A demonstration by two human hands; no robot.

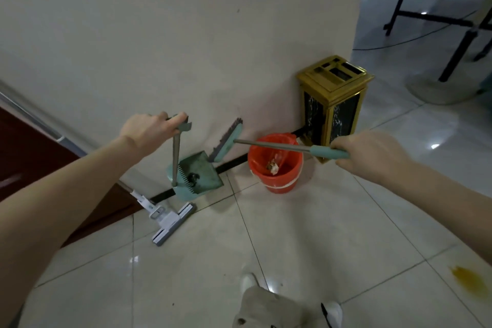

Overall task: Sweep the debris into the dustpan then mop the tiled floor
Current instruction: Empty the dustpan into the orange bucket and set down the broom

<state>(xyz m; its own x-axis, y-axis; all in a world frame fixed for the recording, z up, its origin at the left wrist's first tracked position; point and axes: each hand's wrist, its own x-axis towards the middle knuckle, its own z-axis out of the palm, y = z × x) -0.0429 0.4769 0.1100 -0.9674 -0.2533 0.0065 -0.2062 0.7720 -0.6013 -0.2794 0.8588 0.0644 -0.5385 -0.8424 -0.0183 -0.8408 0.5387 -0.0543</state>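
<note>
My left hand grips the top of the teal dustpan's upright metal handle. The dustpan stands on the tiled floor against the wall, with a dark bit of debris in it. My right hand holds the teal grip of the broom, whose metal shaft runs left over the red bucket. The broom head is raised beside the wall, above the dustpan's right edge. A grey-and-white mop lies on the floor left of the dustpan, its pole slanting up to the left.
A red bucket with crumpled waste inside stands by the wall. Behind it is a gold and black bin. A yellow stain marks the tiles at right. Black table legs and a cable lie far right. My shoes show at the bottom.
</note>
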